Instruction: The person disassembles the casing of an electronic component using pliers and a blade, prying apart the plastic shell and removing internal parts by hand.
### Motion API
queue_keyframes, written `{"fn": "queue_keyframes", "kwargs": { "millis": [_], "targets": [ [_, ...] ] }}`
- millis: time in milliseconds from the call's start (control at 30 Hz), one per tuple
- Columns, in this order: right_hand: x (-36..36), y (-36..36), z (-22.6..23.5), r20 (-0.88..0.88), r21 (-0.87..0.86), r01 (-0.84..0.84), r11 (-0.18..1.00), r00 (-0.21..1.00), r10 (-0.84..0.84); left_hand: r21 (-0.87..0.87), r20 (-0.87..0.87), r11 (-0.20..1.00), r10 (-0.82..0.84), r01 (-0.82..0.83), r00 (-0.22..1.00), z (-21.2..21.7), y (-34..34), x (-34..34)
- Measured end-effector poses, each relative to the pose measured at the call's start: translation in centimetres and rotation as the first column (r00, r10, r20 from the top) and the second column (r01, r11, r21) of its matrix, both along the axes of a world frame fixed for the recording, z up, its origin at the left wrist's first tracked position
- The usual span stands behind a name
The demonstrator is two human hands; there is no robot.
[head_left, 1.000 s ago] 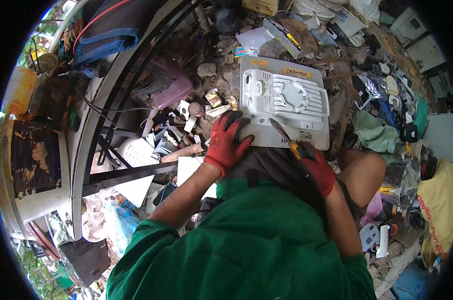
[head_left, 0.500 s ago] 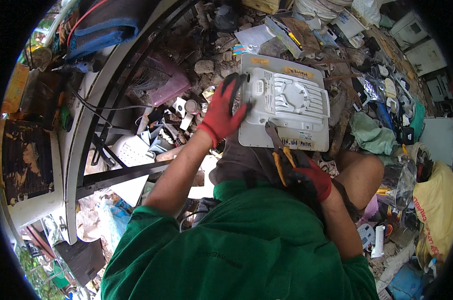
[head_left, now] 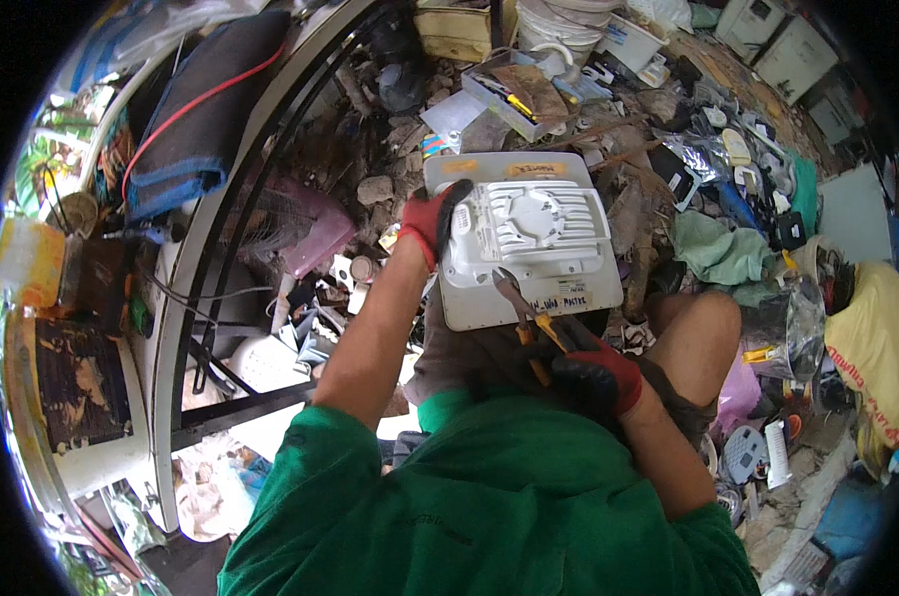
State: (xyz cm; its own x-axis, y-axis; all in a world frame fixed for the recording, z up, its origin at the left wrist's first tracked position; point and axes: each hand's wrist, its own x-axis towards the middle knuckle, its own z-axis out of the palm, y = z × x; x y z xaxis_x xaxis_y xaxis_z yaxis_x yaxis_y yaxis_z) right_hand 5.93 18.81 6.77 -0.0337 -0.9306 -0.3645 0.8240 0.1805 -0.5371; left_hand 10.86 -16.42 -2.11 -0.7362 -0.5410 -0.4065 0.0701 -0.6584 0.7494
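Cluttered scrap-strewn floor all round; left hand (head_left: 431,221) in red glove clamped on left edge of grey ribbed casing (head_left: 526,238), which rests on the lap, long axis running away; right hand (head_left: 596,375) grips yellow-handled pliers (head_left: 521,313) at its near edge

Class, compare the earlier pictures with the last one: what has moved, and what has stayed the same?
The right hand lowered the pliers, then brought their tip back up onto the white device. The left hand slid up the device's left edge. The device stays on the lap, both hands keeping their grip.
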Motion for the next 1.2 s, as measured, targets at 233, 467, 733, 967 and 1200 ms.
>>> {"fn": "queue_keyframes", "kwargs": {
  "millis": [233,467,733,967,1200],
  "targets": [
    [0.0,0.7,-2.3,-0.044,-0.037,0.009,0.999,0.999,-0.011,0.048,-0.064,0.968,0.247,-0.245,0.967,0.1,3.5,2.7],
    [-1.4,2.5,-3.1,-0.295,-0.020,-0.064,0.998,0.954,0.056,-0.080,-0.046,0.902,0.421,-0.424,0.906,1.5,8.8,2.7],
    [-2.4,6.0,-1.8,-0.820,0.228,-0.036,0.973,0.532,0.212,-0.961,0.146,0.278,0.470,0.012,0.871,0.7,8.3,9.4],
    [-0.1,2.9,3.3,-0.828,0.471,0.004,0.882,-0.341,0.444,-0.897,0.425,-0.040,0.190,0.440,0.885,5.1,13.6,13.3],
    [1.8,1.8,3.4,-0.725,0.506,0.048,0.861,-0.518,0.454,-0.890,0.419,-0.067,0.265,0.450,0.868,5.9,13.9,10.7]
  ]
}}
